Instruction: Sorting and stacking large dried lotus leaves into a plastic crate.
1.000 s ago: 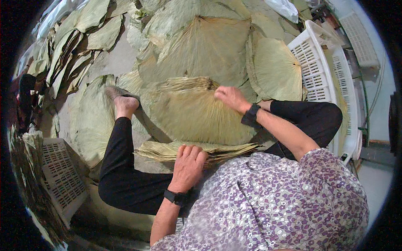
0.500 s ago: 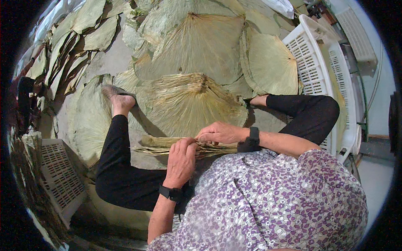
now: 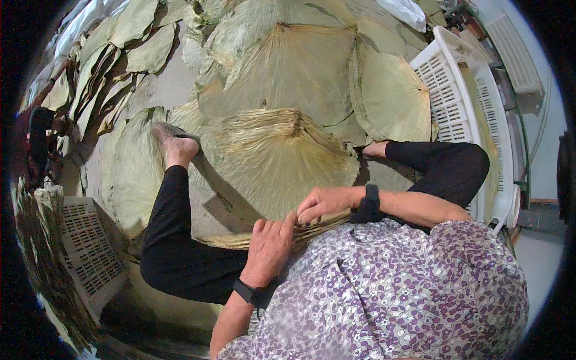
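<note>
Since half a second ago the right hand has slid a little lower and closer to the body, now nearly meeting the left hand over the near edge of the leaf stack; a second ago it was stretched out across the stack's top. Left hand barely shifted.

Step in hand, as a judgement: gathering or pinching the near rim of the fanned dried leaves on the floor between the legs. Right fingers curl narrow onto the leaf edge, thumb side hidden, so whether one leaf or several is pinched cannot be told. Left fingers lie spread fairly flat, pressing down on the folded leaf bundle at the lap; not closed around anything.

Next move likely calls for a light grip: leaves look dry and brittle, so lifting or folding needs both hands working together along the rim, not a tug from one corner.

Counts:
- hands: two, each with a black wristband.
- legs: two in black trousers, left foot in a grey sock resting on leaves, right knee bent beside the crate.
- white plastic crate: one at right; a second slatted crate at lower left.
- big round leaves spread flat on the floor: at least five clear ones beyond the stack, many more overlapping at upper left; exact count cannot be told.
- leaves within the stack: too many layers to count.
</note>
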{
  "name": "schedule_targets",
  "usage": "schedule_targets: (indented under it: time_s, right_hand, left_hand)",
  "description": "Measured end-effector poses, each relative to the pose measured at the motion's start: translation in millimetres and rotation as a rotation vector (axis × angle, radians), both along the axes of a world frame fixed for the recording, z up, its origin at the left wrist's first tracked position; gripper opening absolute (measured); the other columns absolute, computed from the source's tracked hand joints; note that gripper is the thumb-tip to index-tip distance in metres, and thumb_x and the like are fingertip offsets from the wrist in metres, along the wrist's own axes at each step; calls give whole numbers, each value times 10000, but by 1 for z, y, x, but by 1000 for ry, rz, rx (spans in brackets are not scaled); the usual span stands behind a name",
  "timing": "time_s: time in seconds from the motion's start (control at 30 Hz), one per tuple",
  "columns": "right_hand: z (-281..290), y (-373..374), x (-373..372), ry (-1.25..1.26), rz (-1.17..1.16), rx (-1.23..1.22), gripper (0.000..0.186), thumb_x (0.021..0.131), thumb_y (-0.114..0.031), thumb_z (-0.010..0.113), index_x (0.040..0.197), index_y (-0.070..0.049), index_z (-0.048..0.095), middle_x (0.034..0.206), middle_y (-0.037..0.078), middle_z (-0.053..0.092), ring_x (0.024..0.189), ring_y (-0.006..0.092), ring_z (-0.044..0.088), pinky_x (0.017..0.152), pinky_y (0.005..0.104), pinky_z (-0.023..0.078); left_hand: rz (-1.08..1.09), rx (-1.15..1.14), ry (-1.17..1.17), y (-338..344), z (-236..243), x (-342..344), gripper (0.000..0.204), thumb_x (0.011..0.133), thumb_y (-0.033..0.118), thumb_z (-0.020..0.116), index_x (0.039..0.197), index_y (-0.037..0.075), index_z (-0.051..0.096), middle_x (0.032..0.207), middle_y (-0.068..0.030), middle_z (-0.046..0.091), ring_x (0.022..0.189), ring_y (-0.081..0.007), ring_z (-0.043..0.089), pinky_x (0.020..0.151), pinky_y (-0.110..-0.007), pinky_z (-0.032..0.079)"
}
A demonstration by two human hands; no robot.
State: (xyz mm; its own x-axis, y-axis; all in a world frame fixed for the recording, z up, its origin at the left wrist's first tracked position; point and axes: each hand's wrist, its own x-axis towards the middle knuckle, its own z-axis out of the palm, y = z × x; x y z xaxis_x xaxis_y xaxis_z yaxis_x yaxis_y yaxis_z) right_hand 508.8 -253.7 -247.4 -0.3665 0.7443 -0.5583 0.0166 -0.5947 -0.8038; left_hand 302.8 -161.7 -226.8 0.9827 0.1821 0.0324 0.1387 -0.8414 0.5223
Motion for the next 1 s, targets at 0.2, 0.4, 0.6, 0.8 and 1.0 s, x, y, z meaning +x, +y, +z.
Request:
schedule_targets:
  time_s: [0.2,0.4,0.6,0.8,1.0]
  right_hand:
    - [-70,24,84,-953,-328,257,360,754,-247,668,1053,-63,586,872,136,617,812,259,611,702,364,501]
    - [-91,65,85,-1398,-106,415,516,679,-142,716,1136,-122,476,1013,138,482,933,330,545,731,430,486]
    - [-103,58,82,-1372,-191,622,383,666,-73,682,998,-99,493,948,111,522,895,308,564,691,415,483]
    - [-22,34,47,-430,-187,195,177,777,-109,634,927,-19,611,733,2,622,708,86,571,660,255,451]
    - [-12,19,21,35,-149,131,230,835,-234,630,955,-40,658,742,-47,584,682,24,480,593,225,396]
  left_hand:
    - [-88,-64,28,4,18,-3,81,722,116,532,796,96,505,758,-62,487,761,-232,519,664,-357,405]
    - [-80,-82,140,16,10,8,99,756,75,507,854,63,517,824,-92,514,808,-256,519,703,-350,433]
    - [-33,-144,194,13,8,5,139,760,57,493,896,50,517,872,-115,507,861,-272,510,738,-359,429]
    - [61,-107,65,19,9,9,186,745,20,526,929,42,523,1124,-141,507,1052,-310,484,883,-426,400]
    - [122,-103,-68,17,-2,12,193,741,-14,529,930,23,520,1339,-163,402,1256,-338,370,1008,-432,341]
